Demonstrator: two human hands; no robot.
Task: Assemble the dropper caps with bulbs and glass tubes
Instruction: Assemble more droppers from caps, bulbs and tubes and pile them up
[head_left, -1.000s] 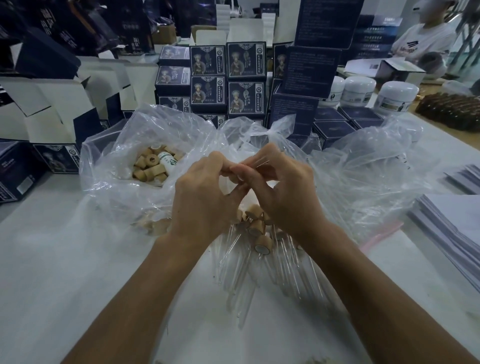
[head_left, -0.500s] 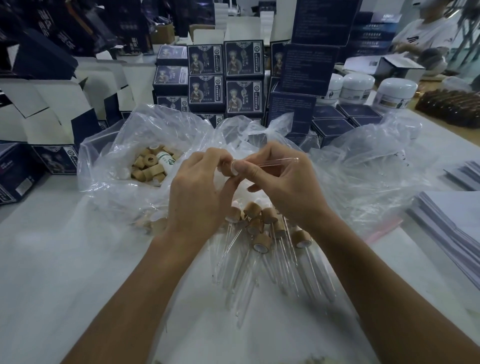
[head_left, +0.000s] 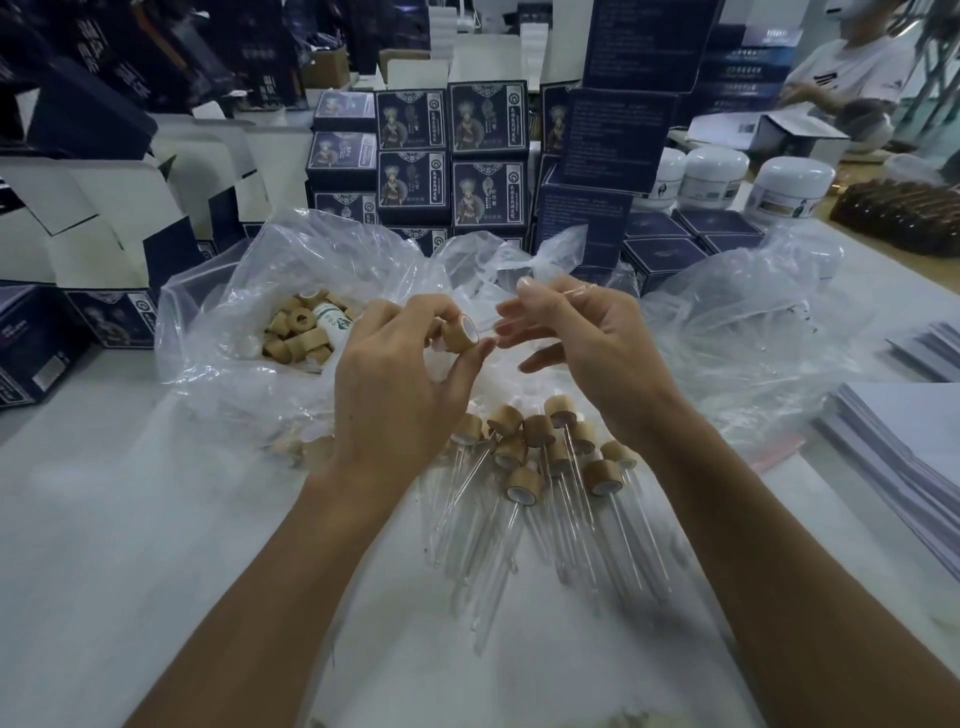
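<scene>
Above the near pile of finished droppers (head_left: 540, 462), I hold the two parts of the next unit apart. My left hand (head_left: 400, 395) pinches a bamboo-coloured dropper cap (head_left: 460, 335) between thumb and fingers, its white-lined open end turned right. My right hand (head_left: 597, 348) pinches a clear glass tube (head_left: 558, 296) between thumb and forefinger, the other fingers loosely spread; the tube slopes down to the left, and its tip lies just beside the cap's mouth, though I cannot tell whether it touches. Whether a bulb already sits in this cap is hidden by my fingers.

I judge the step in hand to be seating the tube in the cap. To do it well, I would bring the tube's axis in line with the cap's bore before pushing, grip the glass close to the entering end so it cannot bend or snap, and press straight with a slight twist until it seats.

Loose caps (head_left: 298, 330) lie in the clear plastic bag (head_left: 249, 291) at far left. Dark printed cartons (head_left: 452, 156) and white jars (head_left: 789, 189) stand at the far side of the white table (head_left: 156, 545); paper stacks (head_left: 904, 441) lie at right.
</scene>
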